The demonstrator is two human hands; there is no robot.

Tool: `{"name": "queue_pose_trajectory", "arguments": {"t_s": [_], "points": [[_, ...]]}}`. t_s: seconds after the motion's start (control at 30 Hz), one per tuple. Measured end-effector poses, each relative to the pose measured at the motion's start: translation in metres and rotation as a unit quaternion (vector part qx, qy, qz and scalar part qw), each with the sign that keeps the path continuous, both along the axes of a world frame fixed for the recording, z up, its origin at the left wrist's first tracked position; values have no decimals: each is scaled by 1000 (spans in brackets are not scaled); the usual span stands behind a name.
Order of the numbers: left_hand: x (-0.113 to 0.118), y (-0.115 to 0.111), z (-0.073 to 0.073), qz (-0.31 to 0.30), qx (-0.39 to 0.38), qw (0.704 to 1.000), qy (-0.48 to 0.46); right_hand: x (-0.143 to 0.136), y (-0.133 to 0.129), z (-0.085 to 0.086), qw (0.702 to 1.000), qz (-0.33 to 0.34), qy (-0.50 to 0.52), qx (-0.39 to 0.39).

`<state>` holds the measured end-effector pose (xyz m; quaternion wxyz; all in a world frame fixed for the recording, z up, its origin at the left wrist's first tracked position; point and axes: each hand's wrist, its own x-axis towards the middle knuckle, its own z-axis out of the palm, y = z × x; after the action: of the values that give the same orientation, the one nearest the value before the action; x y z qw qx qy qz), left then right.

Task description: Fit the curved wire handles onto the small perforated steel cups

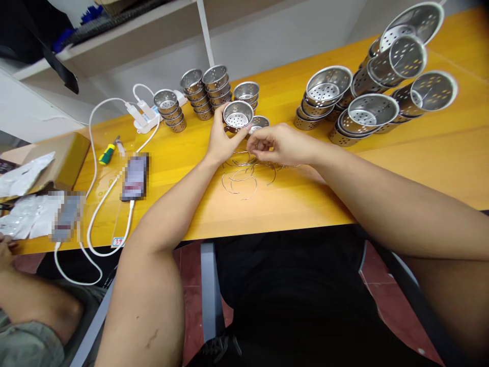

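A perforated metal cup (238,116) is in my left hand (221,137), its mouth turned up toward me and the fingers and thumb around its side. My right hand (269,142) is beside it, fingers curled into a pinch; what they hold, if anything, is too small to make out. Another small perforated cup (260,122) shows partly behind my right hand. Below both hands, several thin wire rings (244,176) lie loosely on the yellow table (214,214), some hidden under the right hand.
Stacks of small perforated cups (216,84) stand at the back, and larger cups (369,114) are stacked at right. A power strip (147,120), white cables, a green-yellow screwdriver (107,153) and a phone (134,177) lie left. Another person's arm (38,290) is at far left.
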<state>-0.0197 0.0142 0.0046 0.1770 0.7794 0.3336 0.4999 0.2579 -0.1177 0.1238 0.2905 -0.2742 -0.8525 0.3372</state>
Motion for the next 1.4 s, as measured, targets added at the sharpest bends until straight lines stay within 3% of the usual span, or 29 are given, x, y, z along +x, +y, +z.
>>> {"name": "queue_pose_trajectory", "arguments": {"t_s": [0.27, 0.47, 0.73, 0.83, 1.0, 1.17, 1.4], "points": [[1, -4, 10, 54, 30, 998, -32, 0, 3, -2, 999, 24, -16, 43], [3, -9, 16, 78, 43, 995, -55, 1, -1, 2, 999, 20, -7, 24], [1, -3, 14, 19, 17, 999, -42, -5, -6, 4, 997, -38, 60, 15], [1, -1, 13, -6, 26, 999, -37, -6, -6, 4, 993, -88, 85, 4], [9, -10, 14, -51, 38, 998, -10, -3, 1, 1, 975, -190, 110, 35], [19, -20, 13, -98, 54, 994, 7, -3, 8, -6, 966, -233, 95, 62], [25, -43, 25, -63, 38, 997, 27, -4, 7, -6, 962, -258, 55, 66]]}}
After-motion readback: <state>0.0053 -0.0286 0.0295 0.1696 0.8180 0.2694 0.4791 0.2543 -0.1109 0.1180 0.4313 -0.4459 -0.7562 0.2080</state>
